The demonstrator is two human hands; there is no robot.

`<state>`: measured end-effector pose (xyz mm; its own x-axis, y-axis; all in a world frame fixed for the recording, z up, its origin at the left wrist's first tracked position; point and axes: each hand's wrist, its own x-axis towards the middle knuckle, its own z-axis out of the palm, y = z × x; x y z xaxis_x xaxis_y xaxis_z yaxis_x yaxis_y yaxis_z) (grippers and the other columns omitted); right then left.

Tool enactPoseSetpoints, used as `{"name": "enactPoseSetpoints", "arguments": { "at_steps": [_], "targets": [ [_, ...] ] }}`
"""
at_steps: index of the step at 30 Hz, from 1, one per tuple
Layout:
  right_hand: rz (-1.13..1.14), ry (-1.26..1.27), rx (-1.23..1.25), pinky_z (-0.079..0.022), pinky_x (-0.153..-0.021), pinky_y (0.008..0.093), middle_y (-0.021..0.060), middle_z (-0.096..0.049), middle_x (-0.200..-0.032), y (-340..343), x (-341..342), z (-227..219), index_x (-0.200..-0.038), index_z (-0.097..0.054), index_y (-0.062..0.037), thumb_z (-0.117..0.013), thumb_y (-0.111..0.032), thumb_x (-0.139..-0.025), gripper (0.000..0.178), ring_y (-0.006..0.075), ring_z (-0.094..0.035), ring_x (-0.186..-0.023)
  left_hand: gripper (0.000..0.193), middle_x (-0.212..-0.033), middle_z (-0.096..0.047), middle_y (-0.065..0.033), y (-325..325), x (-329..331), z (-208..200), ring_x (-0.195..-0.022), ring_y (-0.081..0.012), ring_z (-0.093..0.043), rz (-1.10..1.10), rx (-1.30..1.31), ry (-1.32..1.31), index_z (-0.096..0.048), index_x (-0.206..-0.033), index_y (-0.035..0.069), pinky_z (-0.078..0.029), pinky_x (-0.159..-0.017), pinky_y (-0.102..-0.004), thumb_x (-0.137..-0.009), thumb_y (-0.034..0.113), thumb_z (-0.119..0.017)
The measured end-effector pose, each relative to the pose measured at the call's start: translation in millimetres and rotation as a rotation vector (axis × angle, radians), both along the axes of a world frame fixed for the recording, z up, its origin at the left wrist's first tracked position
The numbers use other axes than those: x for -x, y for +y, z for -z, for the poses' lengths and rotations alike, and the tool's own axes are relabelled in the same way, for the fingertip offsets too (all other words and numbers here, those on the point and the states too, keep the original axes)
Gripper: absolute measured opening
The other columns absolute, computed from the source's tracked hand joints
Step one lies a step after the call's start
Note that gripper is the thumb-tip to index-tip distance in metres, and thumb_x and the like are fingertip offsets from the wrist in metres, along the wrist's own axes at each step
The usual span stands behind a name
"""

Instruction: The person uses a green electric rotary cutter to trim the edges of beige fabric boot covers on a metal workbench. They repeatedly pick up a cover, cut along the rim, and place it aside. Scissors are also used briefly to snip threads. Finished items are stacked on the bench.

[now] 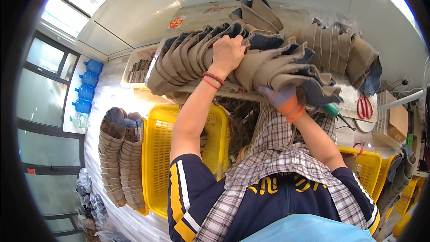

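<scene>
A long row of nested tan boot-shaft pieces [190, 58], suede-like with dark bluish lining, lies across the worktable [201, 13] in front of me. My left hand [227, 54], bare with red bracelets at the wrist, is closed on the upper edge of a piece near the middle of the row. Under the row's right end, my right hand [284, 99] wears a grey and orange glove and grips the overlapping pieces [286, 69] there; some of its fingers are hidden. Just right of that glove shows the green handle [331, 109] of a tool.
A second tan stack [336, 49] lies at the table's back right, above red-handled scissors [364, 107]. Yellow baskets stand left [156, 152] and right [365, 166] of me. More stacked pieces [112, 157] stand beside the left basket. Blue water jugs [87, 92] line the left wall.
</scene>
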<state>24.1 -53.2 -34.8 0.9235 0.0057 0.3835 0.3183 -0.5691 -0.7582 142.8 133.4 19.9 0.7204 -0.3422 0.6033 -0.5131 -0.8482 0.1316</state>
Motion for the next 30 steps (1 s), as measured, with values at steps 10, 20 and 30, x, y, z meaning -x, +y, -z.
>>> {"name": "enactPoseSetpoints", "arguments": {
  "at_steps": [10, 20, 30],
  "targets": [
    [-0.005, 0.241, -0.328, -0.049, -0.083, 0.0386, 0.0134, -0.067, -0.107, 24.5, -33.3, 6.9, -0.107, -0.064, 0.0014, -0.084, -0.018, -0.066, 0.049, 0.0279, -0.063, -0.096, 0.024, -0.059, -0.058, -0.0098, 3.0, -3.8, 8.1, -0.061, -0.0277, -0.059, 0.028, -0.015, -0.057, -0.065, -0.068, 0.012, -0.045, -0.053, -0.0398, -0.08, 0.032, -0.066],
    [-0.053, 0.074, -0.381, -0.05, -0.083, 0.0366, 0.0125, -0.068, -0.109, 21.3, -24.1, 28.7, -0.105, -0.066, 0.0, -0.084, -0.024, -0.069, 0.047, 0.0258, -0.064, -0.1, 0.024, -0.109, -0.064, -0.0149, 130.0, 21.0, -10.7, -0.104, -0.0332, -0.057, -0.289, 0.257, -0.458, -0.064, -0.106, 0.004, -0.042, -0.093, -0.0425, -0.083, 0.009, -0.062],
    [-0.089, 0.065, -0.354, -0.05, -0.083, 0.0369, 0.0122, -0.068, -0.107, 25.8, -24.7, 31.9, -0.106, -0.065, 0.0004, -0.083, -0.021, -0.071, 0.045, 0.0261, -0.064, -0.1, 0.06, -0.139, -0.045, -0.0182, 262.5, 12.5, 43.1, -0.125, -0.0341, -0.046, -0.55, 0.394, 0.205, -0.039, -0.143, 0.021, -0.034, -0.104, -0.0445, -0.085, 0.017, -0.054]
  ]
}}
